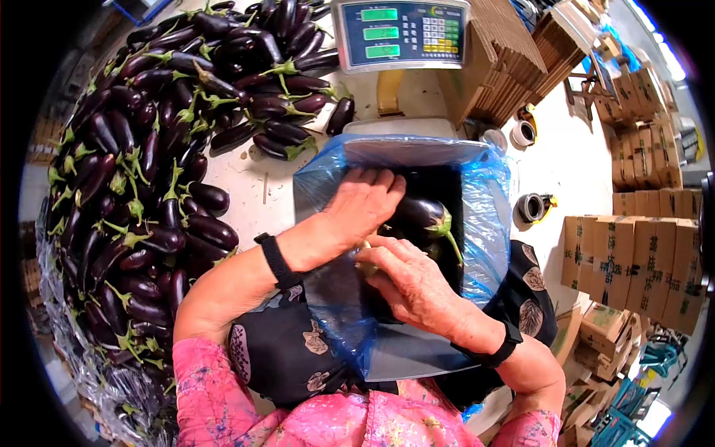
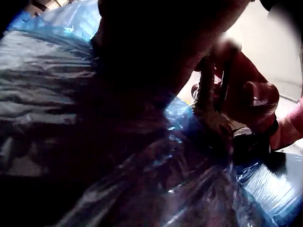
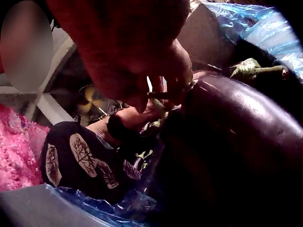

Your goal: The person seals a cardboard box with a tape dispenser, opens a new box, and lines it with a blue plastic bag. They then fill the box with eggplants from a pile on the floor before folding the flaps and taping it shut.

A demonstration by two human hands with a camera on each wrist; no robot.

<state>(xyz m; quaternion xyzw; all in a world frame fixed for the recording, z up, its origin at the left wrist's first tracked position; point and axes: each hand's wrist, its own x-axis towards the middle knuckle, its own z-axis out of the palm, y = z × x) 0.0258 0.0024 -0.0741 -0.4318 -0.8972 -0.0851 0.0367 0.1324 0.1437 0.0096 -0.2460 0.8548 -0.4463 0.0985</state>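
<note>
Between the person's legs, a box lined with a blue plastic bag (image 1: 488,223) holds dark purple eggplants. One eggplant (image 1: 418,214) shows its green cap and stem at the right inside. My left hand (image 1: 365,205) reaches over the box's left side, fingers bent down into it; its fingertips are hidden, and I cannot tell whether they grip anything. Close below it, my right hand (image 1: 417,287) pinches an eggplant stem (image 3: 158,101) between thumb and fingers. A large glossy eggplant (image 3: 246,109) fills the right of the right wrist view, beside that hand.
A big heap of eggplants (image 1: 141,194) covers the left side. Beyond the box stands a scale with a lit display (image 1: 402,33). Folded cardboard (image 1: 506,56) leans beside it, and tape rolls (image 1: 530,208) lie at the right. Stacked cartons (image 1: 633,261) stand further right.
</note>
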